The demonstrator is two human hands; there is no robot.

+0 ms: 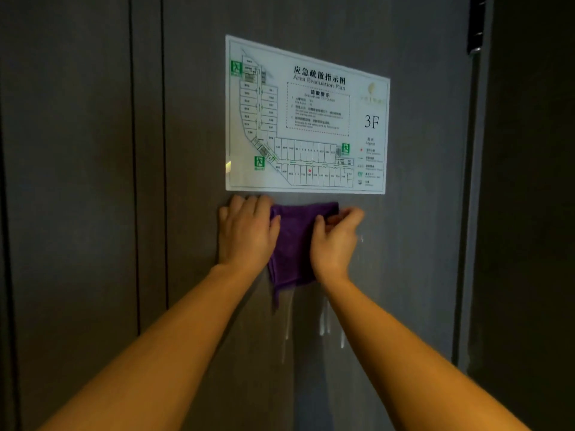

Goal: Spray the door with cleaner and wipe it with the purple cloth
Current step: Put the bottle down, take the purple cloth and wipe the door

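Note:
The purple cloth (294, 244) is pressed flat against the dark grey door (413, 213), just under a white evacuation plan. My left hand (247, 231) lies on the cloth's left edge, fingers spread upward against the door. My right hand (336, 241) presses the cloth's right side, thumb on top of the fabric. A corner of the cloth hangs down below both hands. Pale streaks of cleaner (323, 318) run down the door beneath the cloth. No spray bottle is in view.
A laminated evacuation plan (306, 119) marked 3F is fixed to the door directly above my hands. The door frame (147, 181) stands to the left. A dark hinge or closer part (476, 23) sits at the door's upper right edge.

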